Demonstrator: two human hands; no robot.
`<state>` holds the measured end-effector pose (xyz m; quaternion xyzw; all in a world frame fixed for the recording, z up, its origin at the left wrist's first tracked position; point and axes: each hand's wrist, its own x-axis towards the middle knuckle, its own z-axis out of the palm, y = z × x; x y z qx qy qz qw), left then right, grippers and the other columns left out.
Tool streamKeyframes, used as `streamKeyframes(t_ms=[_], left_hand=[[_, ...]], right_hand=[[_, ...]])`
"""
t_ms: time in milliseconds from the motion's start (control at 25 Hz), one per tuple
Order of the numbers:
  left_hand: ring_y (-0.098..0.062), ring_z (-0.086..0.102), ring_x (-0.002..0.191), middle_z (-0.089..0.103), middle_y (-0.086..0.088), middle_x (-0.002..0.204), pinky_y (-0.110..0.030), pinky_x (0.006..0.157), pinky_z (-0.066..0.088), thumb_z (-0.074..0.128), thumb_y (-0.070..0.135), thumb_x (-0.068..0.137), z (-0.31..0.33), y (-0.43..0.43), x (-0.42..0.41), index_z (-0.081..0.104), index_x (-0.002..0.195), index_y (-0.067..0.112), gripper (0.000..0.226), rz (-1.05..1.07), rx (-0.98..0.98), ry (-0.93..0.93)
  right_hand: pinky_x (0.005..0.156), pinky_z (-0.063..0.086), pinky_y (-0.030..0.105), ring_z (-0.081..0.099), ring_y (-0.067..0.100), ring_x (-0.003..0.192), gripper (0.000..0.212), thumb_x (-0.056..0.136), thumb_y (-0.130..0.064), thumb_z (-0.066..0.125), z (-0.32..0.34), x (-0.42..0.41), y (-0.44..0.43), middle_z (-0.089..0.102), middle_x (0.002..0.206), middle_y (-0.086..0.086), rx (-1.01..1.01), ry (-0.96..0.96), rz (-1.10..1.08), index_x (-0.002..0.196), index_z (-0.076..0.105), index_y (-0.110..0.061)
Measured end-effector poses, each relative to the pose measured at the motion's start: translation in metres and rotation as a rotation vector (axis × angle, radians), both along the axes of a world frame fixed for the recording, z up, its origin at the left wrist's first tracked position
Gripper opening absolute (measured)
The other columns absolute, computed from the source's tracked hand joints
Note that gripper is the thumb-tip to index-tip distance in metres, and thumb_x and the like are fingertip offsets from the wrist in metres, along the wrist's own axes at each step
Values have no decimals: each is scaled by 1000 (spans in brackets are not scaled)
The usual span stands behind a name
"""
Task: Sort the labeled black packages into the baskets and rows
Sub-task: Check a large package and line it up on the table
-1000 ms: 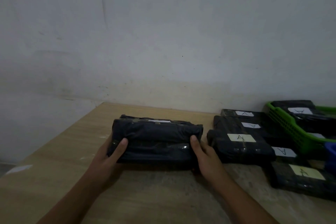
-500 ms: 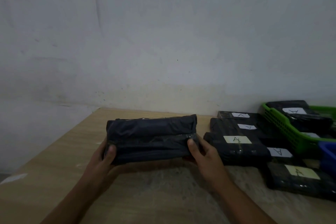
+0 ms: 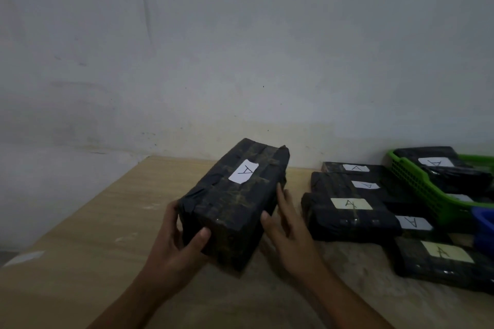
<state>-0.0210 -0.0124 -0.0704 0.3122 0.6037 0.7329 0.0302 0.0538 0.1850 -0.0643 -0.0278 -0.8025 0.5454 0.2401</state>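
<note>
With our left hand (image 3: 173,246) gripping the A package (image 3: 235,195) and our right hand (image 3: 291,230) steadying it straight-fingered, it likely joins the A row (image 3: 350,211) at three o'clock.

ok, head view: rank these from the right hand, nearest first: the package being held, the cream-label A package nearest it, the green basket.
1. held package: centre of the table; the right hand touches its right side.
2. cream-label package: on the table just right of that hand, apart from it.
3. green basket: far right, toward the wall.
</note>
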Motion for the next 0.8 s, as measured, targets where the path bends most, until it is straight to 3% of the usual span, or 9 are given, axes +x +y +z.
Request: streamKeyframes(t_ms=[80, 160, 280, 360, 440, 480, 560, 680, 800], left_hand=[[-6, 68, 97, 68, 21, 106, -22, 70, 57, 60, 1, 80, -3, 6, 4, 40, 122, 17, 49, 58, -35, 69], [-8, 68, 100, 67, 21, 106, -25, 72, 58, 69, 11, 76, -4, 13, 8, 41, 120, 21, 54, 88, -28, 67], [-4, 66, 101, 65, 11, 109, -19, 73, 55, 77, 27, 77, -8, 25, 17, 40, 115, 28, 53, 91, -22, 30], [-5, 66, 104, 64, 4, 116, -18, 75, 54, 75, 46, 73, -8, 26, 21, 36, 119, 32, 62, 47, -43, 33], [-11, 64, 112, 63, 3, 126, -26, 82, 55, 72, 56, 69, -12, 23, 17, 31, 129, 42, 74, -48, -30, -17], [-10, 60, 118, 60, 8, 132, -28, 87, 54, 71, 56, 71, -13, 21, 16, 25, 136, 47, 80, -88, -30, -27], [-5, 51, 128, 51, 20, 139, -22, 94, 49, 66, 42, 82, -15, 20, 15, 13, 150, 33, 87, -99, -92, 61], [-6, 55, 124, 58, 19, 133, -17, 93, 48, 59, 25, 86, -17, 23, 11, 28, 149, 13, 71, -20, -181, 194], [0, 59, 116, 63, 23, 124, -12, 90, 47, 58, 34, 86, -16, 22, 8, 37, 145, 12, 67, 97, -235, 273]], right_hand=[[117, 29, 24, 18, -6, 145, 71, 89, -46, 52, 0, 1, -3, 14, 161, -17, -82, 57, 90, 151, 17, -41], [102, 38, 7, 28, -19, 134, 82, 87, -49, 55, 2, 6, -8, 18, 158, -21, -195, 94, 190, 153, 11, -33], [99, 43, 12, 36, -11, 135, 108, 74, -61, 70, -4, 8, -12, 28, 154, -26, -185, 91, 245, 153, -2, -41], [99, 46, 18, 42, -6, 133, 104, 76, -53, 74, -5, 7, -11, 39, 150, -25, -205, 97, 204, 152, 3, -45], [96, 47, 14, 47, -10, 128, 91, 84, -40, 69, -1, 6, -11, 48, 140, -31, -215, 120, 182, 154, 11, -38], [94, 46, 12, 47, -12, 125, 84, 86, -34, 64, 1, 6, -11, 49, 137, -32, -220, 134, 174, 154, 15, -33], [92, 45, 8, 48, -15, 122, 79, 86, -36, 61, 3, 6, -8, 50, 135, -31, -227, 147, 171, 153, 21, -28], [94, 46, 11, 47, -9, 127, 96, 76, -53, 71, 0, 5, 2, 50, 137, -33, -154, 103, 212, 153, 16, -33], [103, 46, 22, 45, -3, 133, 106, 76, -36, 80, -7, 4, 10, 47, 143, -26, -75, 30, 262, 154, 8, -36]])
